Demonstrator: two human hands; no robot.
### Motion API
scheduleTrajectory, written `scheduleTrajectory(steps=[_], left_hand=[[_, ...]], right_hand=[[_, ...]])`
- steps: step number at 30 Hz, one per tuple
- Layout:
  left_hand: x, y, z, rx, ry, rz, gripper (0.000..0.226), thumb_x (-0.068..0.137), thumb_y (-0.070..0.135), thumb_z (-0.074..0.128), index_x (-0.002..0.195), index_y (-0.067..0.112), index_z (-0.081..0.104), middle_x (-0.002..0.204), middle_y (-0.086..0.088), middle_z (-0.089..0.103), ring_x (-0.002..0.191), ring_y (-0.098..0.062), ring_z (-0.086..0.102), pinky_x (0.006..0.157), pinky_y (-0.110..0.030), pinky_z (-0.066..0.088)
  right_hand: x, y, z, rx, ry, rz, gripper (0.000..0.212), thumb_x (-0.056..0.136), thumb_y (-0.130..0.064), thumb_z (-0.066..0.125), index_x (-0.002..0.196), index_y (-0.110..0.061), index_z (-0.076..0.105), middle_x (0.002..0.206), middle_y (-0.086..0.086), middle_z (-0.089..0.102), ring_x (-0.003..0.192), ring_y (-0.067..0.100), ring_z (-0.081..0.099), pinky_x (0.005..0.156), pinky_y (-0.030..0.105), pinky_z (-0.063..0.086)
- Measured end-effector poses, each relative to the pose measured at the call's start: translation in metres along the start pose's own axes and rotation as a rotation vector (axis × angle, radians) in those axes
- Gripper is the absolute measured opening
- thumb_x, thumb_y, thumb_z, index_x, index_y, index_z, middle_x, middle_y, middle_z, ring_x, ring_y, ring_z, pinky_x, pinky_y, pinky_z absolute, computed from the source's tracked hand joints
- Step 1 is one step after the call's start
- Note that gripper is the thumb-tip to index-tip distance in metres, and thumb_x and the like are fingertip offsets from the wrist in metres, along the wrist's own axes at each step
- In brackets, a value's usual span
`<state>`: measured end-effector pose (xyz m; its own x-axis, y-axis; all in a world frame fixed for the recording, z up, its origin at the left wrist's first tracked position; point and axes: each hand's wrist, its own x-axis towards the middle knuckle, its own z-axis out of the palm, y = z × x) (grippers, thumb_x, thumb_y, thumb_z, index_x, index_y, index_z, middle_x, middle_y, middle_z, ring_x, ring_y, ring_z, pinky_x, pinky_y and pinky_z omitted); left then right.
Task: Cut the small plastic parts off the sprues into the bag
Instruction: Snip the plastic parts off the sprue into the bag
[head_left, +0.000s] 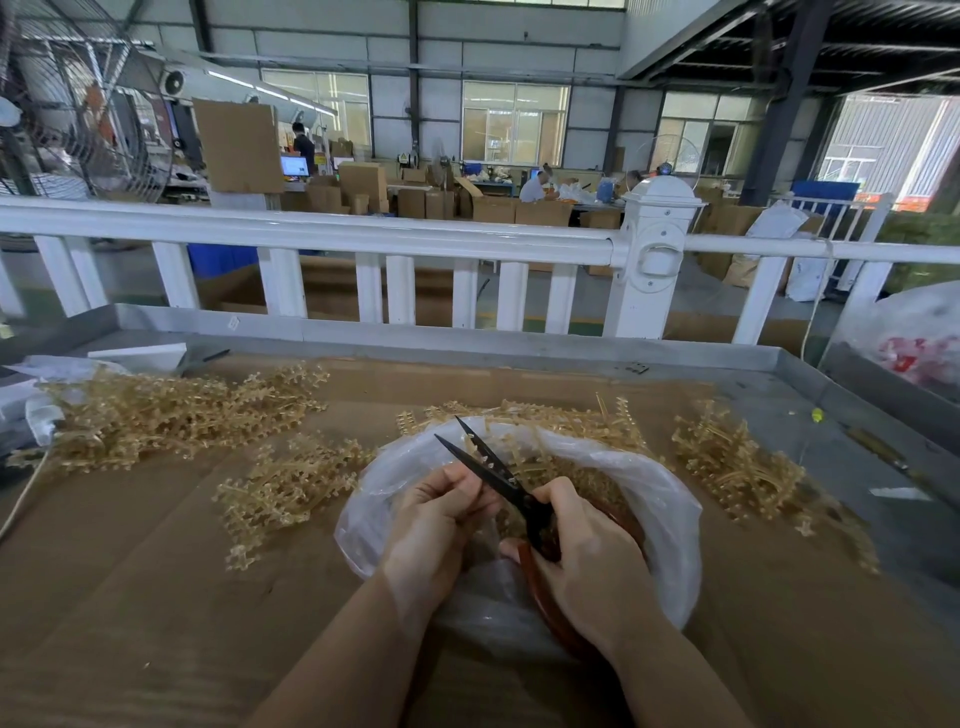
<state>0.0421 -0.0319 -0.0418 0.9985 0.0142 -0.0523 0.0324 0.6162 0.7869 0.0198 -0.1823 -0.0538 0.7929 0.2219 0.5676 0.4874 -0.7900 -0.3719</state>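
Your right hand (587, 566) grips the red handles of the scissors (498, 478), fingers curled through and around them, with the black blades parted and pointing up and away from you. Your left hand (436, 525) is just beside the blades, fingers curled and pinching something small at the blade's base; it is too hidden to tell what. Both hands sit over the open mouth of the clear plastic bag (670, 499), which lies on the cardboard-covered bench (130, 571) and holds tan plastic pieces. Piles of tan sprues lie around it: a large heap (171, 410) at far left, a smaller cluster (285, 488) just left of the bag, more (566, 421) behind the bag's rim, and another pile (727, 457) to the right. A white railing (363, 236) runs beyond the bench.
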Motion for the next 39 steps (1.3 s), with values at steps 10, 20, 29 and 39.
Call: scheduleTrajectory(steps=[10,20,29,39], left_hand=[[0.0011,0.0003,-0.0002,-0.098,0.018,-0.014,0.012,0.081,-0.005,0.052,0.082,0.003,0.062,0.069,-0.008,0.067,0.059,-0.014,0.066,0.054,-0.023,0.055],[0.0052,-0.0045,0.0002,-0.086,0.135,0.036,0.016,0.088,-0.010,0.052,0.080,0.003,0.056,0.066,-0.008,0.060,0.052,-0.011,0.063,0.053,-0.020,0.055],[0.0056,-0.0077,0.0000,-0.014,0.142,0.075,0.013,0.086,-0.010,0.054,0.080,0.001,0.057,0.067,-0.008,0.061,0.055,-0.010,0.064,0.055,-0.019,0.054],[0.0049,-0.0066,0.0028,-0.017,0.161,0.059,0.013,0.088,-0.010,0.053,0.082,0.001,0.056,0.072,-0.011,0.058,0.053,-0.010,0.063,0.055,-0.018,0.054]], right_hand=[[0.0022,0.0002,0.0027,-0.023,-0.002,-0.004,0.046,0.081,-0.059,0.057,0.103,-0.019,0.054,0.083,-0.007,0.066,0.076,0.010,0.064,0.062,0.021,0.050],[0.0001,-0.0015,0.0004,-0.028,0.034,-0.001,0.039,0.077,-0.052,0.068,0.097,-0.021,0.055,0.080,-0.011,0.065,0.071,0.005,0.062,0.059,0.014,0.046],[0.0017,0.0008,0.0033,-0.026,0.011,0.008,0.045,0.079,-0.057,0.063,0.102,-0.019,0.053,0.086,-0.006,0.067,0.079,0.010,0.064,0.065,0.020,0.049],[0.0039,0.0018,0.0035,-0.055,-0.005,-0.008,0.041,0.083,-0.055,0.060,0.103,-0.021,0.051,0.082,-0.007,0.067,0.073,0.009,0.065,0.062,0.018,0.048]])
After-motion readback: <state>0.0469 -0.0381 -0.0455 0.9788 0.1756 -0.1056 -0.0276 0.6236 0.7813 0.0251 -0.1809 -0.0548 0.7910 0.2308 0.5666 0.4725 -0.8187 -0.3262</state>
